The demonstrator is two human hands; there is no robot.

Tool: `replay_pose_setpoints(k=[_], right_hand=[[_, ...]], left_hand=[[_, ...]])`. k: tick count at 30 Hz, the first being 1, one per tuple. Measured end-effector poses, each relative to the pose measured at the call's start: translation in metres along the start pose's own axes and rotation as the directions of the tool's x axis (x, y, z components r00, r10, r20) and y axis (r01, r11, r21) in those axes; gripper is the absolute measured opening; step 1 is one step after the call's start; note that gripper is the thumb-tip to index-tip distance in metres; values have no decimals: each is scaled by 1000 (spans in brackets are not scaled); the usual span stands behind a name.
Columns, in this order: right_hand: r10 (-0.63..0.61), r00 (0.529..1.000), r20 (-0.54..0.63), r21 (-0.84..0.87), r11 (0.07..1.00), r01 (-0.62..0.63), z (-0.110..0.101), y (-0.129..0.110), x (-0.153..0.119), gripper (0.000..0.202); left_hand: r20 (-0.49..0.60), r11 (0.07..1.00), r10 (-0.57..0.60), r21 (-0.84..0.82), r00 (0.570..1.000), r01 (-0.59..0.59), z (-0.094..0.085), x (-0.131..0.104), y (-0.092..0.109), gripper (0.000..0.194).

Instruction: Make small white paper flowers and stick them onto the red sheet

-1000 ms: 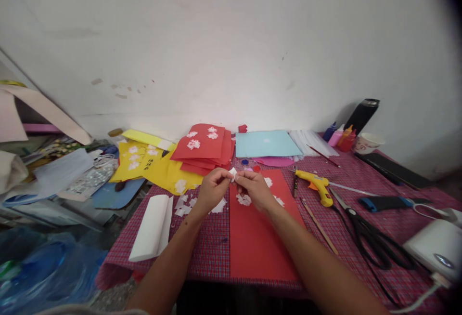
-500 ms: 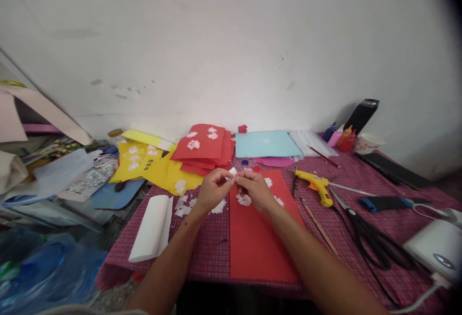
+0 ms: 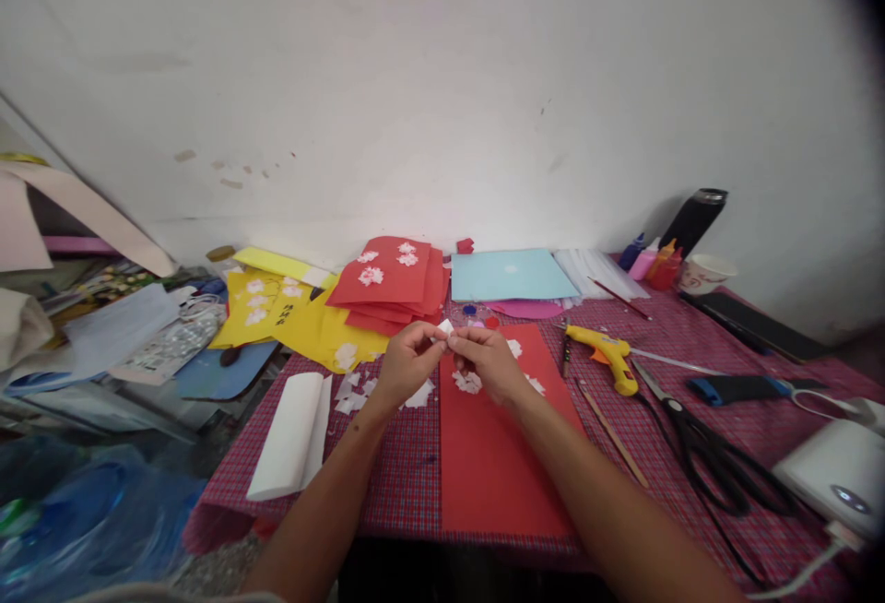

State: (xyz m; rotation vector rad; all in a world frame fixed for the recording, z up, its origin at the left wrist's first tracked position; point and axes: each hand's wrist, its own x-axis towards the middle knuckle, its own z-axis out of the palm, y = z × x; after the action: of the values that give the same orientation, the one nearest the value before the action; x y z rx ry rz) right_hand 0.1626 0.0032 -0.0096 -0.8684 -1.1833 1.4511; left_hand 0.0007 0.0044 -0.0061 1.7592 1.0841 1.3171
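Note:
Between the fingertips of my left hand [image 3: 413, 359] and my right hand [image 3: 482, 359] is a small piece of white paper [image 3: 446, 327], pinched from both sides. Both hands hover over the upper left part of a red sheet [image 3: 504, 474], and their fingers partly hide the paper. White paper flowers [image 3: 468, 383] sit on that sheet beneath and beside my right hand. Loose white paper pieces [image 3: 354, 396] are scattered on the cloth left of my left hand. A folded roll of white paper [image 3: 290, 437] lies farther left.
On the right lie a yellow glue gun [image 3: 605, 354], black-handled scissors [image 3: 705, 446], a wooden stick [image 3: 612, 432] and a white device [image 3: 836, 474]. Red cards with flowers [image 3: 387, 280], yellow sheets [image 3: 255, 313] and a light blue sheet [image 3: 512, 276] are along the wall.
Both hands stay almost in place, with slight finger movement around the white paper. Nothing else has visibly moved.

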Motion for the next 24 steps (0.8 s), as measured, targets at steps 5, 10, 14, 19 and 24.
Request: replay_pose_setpoints(k=[5,10,14,19,24], right_hand=[[11,1000,-22,-42,999,-12,2,-4,0,18],[11,1000,-2,-51,999,-11,2,-3,1,19],[18,1000,4,-45,999,-18,1,-2,2,19],[34,999,3,-50,998,-34,2,-4,1,19],[34,999,6,-72,997,-33,2,-4,0,19]], left_hand=[[8,999,-20,-35,1000,20,1,0,0,14],[11,999,-22,-27,1000,22,0,0,-2,13],[9,1000,-11,2,1000,11,-1,-1,-3,13],[19,1000,-12,14,1000,12,-1,-1,-2,15],[20,1000,-14,23,1000,14,-1,0,1,15]])
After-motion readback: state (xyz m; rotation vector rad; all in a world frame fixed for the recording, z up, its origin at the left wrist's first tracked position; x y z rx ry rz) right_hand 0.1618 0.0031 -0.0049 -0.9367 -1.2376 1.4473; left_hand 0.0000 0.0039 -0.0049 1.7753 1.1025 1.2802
